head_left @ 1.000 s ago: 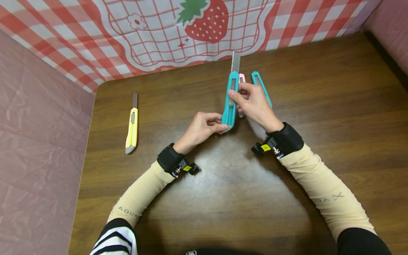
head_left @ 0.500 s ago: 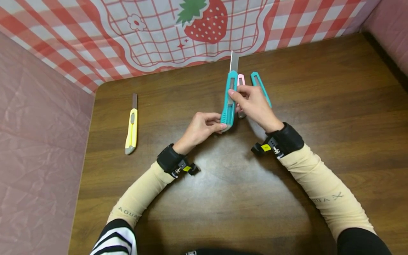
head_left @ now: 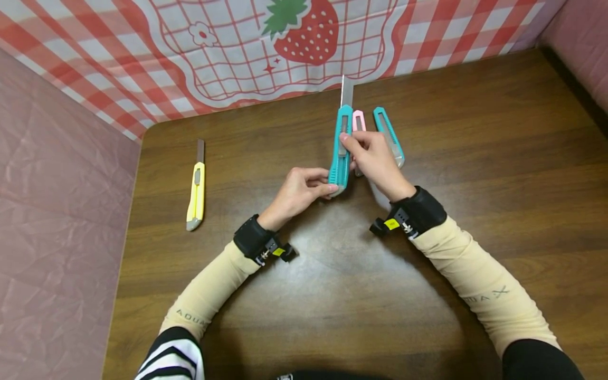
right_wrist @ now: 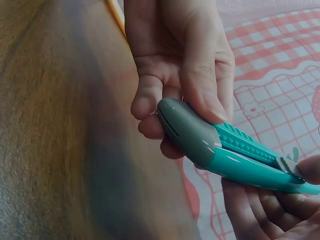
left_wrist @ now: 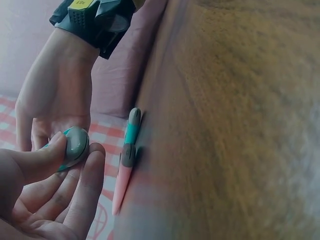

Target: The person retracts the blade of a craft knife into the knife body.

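A teal utility knife [head_left: 340,166] is held upright between both hands, its wide blade [head_left: 347,92] sticking out at the top. My left hand [head_left: 301,190] pinches its grey end cap [right_wrist: 192,132] between thumb and fingers. Higher up, my right hand [head_left: 375,155] grips the knife's body, with the thumb by the grey slider [right_wrist: 289,167]. Behind the right hand lies a pink utility knife [head_left: 359,121], partly hidden by the fingers. Just right of it is another teal utility knife [head_left: 388,134] on the table.
A yellow utility knife [head_left: 196,198] with its blade out lies at the table's left side. The brown wooden table [head_left: 304,295] meets a red-and-white checked cloth [head_left: 228,63] at the back. Pink cloth [head_left: 62,221] hangs at the left, and more at the right.
The held teal knife has drifted slightly left. My right hand has lowered a little along it, uncovering more of the second teal knife. The left hand barely moves.
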Demonstrator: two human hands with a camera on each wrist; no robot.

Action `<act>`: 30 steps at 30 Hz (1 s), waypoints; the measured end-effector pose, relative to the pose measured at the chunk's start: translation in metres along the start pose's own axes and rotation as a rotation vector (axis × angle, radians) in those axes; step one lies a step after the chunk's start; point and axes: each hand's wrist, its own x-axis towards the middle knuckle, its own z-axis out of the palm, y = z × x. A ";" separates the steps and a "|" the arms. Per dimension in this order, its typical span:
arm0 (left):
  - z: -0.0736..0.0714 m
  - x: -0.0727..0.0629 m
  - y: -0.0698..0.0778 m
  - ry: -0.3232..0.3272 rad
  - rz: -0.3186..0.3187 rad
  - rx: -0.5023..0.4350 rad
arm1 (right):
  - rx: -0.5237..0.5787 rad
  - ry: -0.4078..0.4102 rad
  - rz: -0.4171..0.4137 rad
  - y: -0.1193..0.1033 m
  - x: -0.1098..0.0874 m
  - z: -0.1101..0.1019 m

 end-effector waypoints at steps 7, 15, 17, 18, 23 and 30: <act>0.002 -0.001 0.001 -0.001 -0.015 -0.024 | -0.052 0.039 -0.073 0.001 -0.002 0.002; 0.004 -0.002 0.002 -0.005 -0.023 -0.040 | -0.105 0.027 -0.116 0.001 -0.003 0.003; 0.004 -0.002 0.001 -0.002 -0.030 -0.037 | -0.120 0.013 -0.122 0.001 -0.004 0.002; 0.004 -0.002 0.002 -0.001 -0.031 -0.036 | -0.129 0.007 -0.125 0.002 -0.004 0.002; 0.006 -0.004 0.002 0.009 -0.037 -0.031 | -0.140 -0.016 -0.129 0.003 -0.004 0.001; 0.005 -0.004 0.003 0.019 -0.038 -0.045 | -0.146 -0.041 -0.153 0.003 -0.004 0.003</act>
